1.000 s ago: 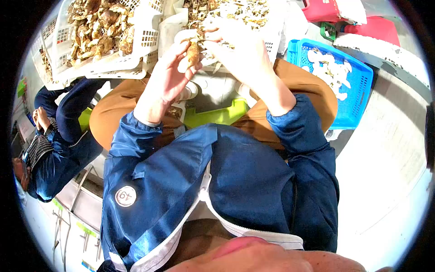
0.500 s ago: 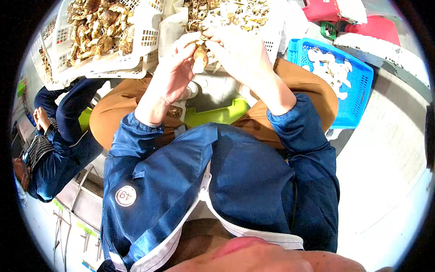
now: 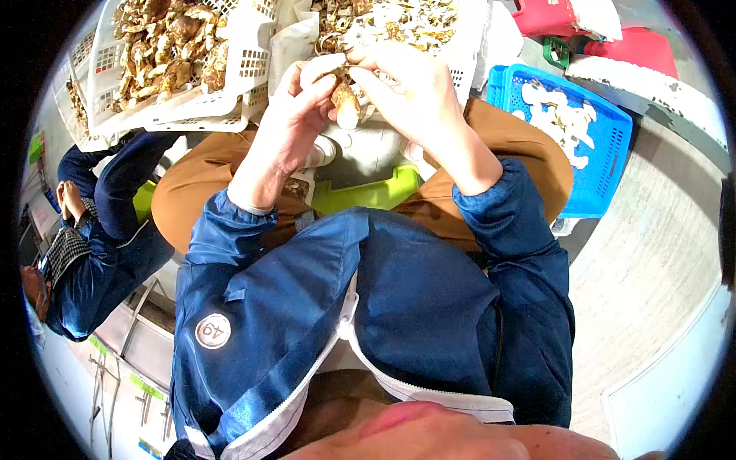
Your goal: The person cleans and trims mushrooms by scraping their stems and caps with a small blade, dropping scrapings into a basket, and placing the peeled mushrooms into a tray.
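Observation:
My left hand [image 3: 297, 111] is closed on a mushroom [image 3: 346, 103] with a brown, scaly stem and a pale end pointing down toward me. The fingers of my right hand [image 3: 410, 88] are pinched together close to the mushroom's upper part. A thin dark edge shows between the two hands, too small to name. Just beyond them, a white crate [image 3: 454, 79] holds pale scraps and peelings [image 3: 399, 27].
At the upper left, a white perforated basket [image 3: 253, 65] holds brown mushrooms [image 3: 172, 57]. A blue basket [image 3: 609, 165] with white pieces [image 3: 563, 123] stands by my right knee. Another person [image 3: 107, 230] sits at the left. A green stool [image 3: 368, 192] shows between my legs.
The mushroom has turned a little, its pale end swinging toward my right and now showing more of its face. My left fingers have shifted around it.

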### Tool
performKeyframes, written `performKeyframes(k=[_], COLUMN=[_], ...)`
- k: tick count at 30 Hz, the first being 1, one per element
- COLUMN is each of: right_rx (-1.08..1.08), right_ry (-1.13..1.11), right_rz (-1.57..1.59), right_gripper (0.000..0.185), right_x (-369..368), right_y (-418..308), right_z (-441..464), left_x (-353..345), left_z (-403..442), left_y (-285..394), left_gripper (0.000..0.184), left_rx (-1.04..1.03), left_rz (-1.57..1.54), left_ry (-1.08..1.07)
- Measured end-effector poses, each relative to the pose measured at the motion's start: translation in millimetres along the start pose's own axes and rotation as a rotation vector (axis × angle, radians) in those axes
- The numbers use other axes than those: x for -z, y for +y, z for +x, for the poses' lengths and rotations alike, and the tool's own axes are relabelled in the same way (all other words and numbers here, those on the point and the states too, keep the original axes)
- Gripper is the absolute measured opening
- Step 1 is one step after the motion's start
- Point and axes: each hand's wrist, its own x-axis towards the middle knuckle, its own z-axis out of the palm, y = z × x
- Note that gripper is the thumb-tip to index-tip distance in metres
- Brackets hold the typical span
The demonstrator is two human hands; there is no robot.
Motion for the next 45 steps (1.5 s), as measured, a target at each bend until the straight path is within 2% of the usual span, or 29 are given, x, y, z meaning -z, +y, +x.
performKeyframes(k=[6, 9, 10, 13, 14, 17, 18, 21, 22, 26, 27, 29, 30, 34, 37, 40, 43, 44, 45], right_rx=[-0.062, -0.527, -0.577, -0.603, -0.454, -0.217, -0.16, -0.02, -0.111, -0.49, -0.534, -0.619, -0.384, -0.273, -0.362, -0.356, -0.645, -0.603, -0.533], right_ry=[-0.064, -0.172, -0.219, -0.116, -0.054, -0.053, -0.025, -0.046, -0.162, -0.262, -0.284, -0.32, -0.244, -0.28, -0.355, -0.296, -0.016, 0.014, 0.008], right_rz=[-0.045, 0.299, 0.226, 0.156, 0.001, -0.106, -0.052, 0.139, 0.099, 0.426, 0.445, 0.481, 0.503, 0.313, 0.216, 0.151, 0.187, -0.003, 0.017], right_gripper=[0.011, 0.013, 0.015, 0.02, 0.018, 0.015, 0.013, 0.012, 0.013, 0.012, 0.012, 0.011, 0.014, 0.013, 0.014, 0.015, 0.016, 0.015, 0.015], right_x=[6.3, 18.8, 24.6, 22.1, 23.2, 23.4, 21.0, 17.0, 20.4, 32.4, 34.3, 36.6, 30.6, 31.8, 35.7, 33.9, 31.9, 34.9, 34.5], right_y=[-1.8, -15.4, -13.1, 3.2, 6.8, 10.4, 6.5, -7.1, -12.2, -20.7, -19.2, -13.1, -4.4, -9.8, -18.3, -21.3, -2.7, 1.1, 2.5], right_z=[2.3, 8.0, 11.3, 5.6, 5.9, 7.4, 6.7, 8.6, 8.8, 13.5, 13.3, 14.0, 9.3, 7.9, 8.6, 10.0, 12.5, 14.3, 15.0], left_x=[-3.0, 2.5, 8.2, 20.8, 20.5, 11.3, 16.0, 15.7, 16.7, 12.7, 6.0, 9.2, 10.0, 14.9, 12.2, 11.6, 14.6, 17.4, 19.3], left_z=[-1.3, -1.0, -0.4, 0.1, 0.0, -0.7, -2.8, 2.7, 4.8, 7.5, 5.4, 5.7, 6.1, 3.2, 3.3, 3.0, 1.5, 1.4, 3.4], left_y=[4.0, 9.1, 10.9, 10.8, 10.9, 15.4, 12.8, 13.2, 9.6, 15.0, 15.1, 17.2, 18.5, 19.3, 19.0, 17.4, 15.6, 12.2, 8.4], left_gripper=[0.031, 0.031, 0.033, 0.039, 0.046, 0.052, 0.058, 0.061, 0.064, 0.067, 0.066, 0.062, 0.059, 0.05, 0.046, 0.044, 0.043, 0.042, 0.041], left_rx=[0.023, 0.097, 0.111, 0.221, 0.217, 0.182, 0.16, 0.045, 0.044, 0.026, -0.028, 0.014, 0.023, 0.003, -0.025, 0.009, 0.166, 0.149, 0.141], left_rz=[0.02, -0.019, 0.043, -0.153, -0.192, -0.267, -0.206, -0.115, -0.155, 0.081, 0.175, 0.139, 0.145, 0.201, 0.254, 0.247, -0.132, -0.206, -0.234], left_ry=[-0.02, -0.047, -0.116, -0.273, -0.321, -0.324, -0.228, -0.211, -0.209, -0.243, -0.202, -0.248, -0.238, -0.212, -0.196, -0.215, -0.217, -0.214, -0.179])
